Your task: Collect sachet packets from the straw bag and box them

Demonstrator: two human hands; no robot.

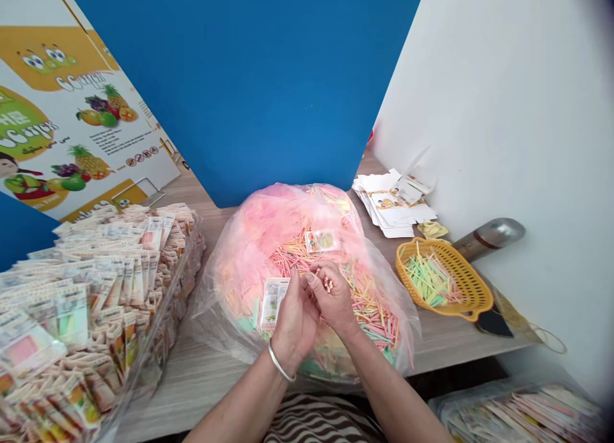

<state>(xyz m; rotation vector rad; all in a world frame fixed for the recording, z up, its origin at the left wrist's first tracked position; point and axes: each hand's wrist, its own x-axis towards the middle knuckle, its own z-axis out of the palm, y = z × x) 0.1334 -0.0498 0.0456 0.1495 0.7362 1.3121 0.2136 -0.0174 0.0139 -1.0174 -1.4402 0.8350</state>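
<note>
A large clear plastic bag (240, 238) full of thin pink, yellow and green sticks (378, 302) lies open on the table before me. Over it, my right hand (334, 297) is closed round a small bundle of sticks (328, 284), whose pale ends show past the curled fingers. Against it is my left hand (298, 315), cupped, thumb raised and palm turned to the right; its fingers are partly hidden. One small printed packet (272, 305) is just left of my left hand, and I cannot tell whether they touch. Another packet (322, 240) lies on the sticks beyond my hands.
Many printed packets (103, 283) fill a clear container at the left. A yellow basket (474, 296) of sticks and a metal cylinder (499, 233) stand at the right. Flattened white cartons (388, 203) lie behind. A blue panel (249, 91) rises at the back, beside a printed box (86, 110).
</note>
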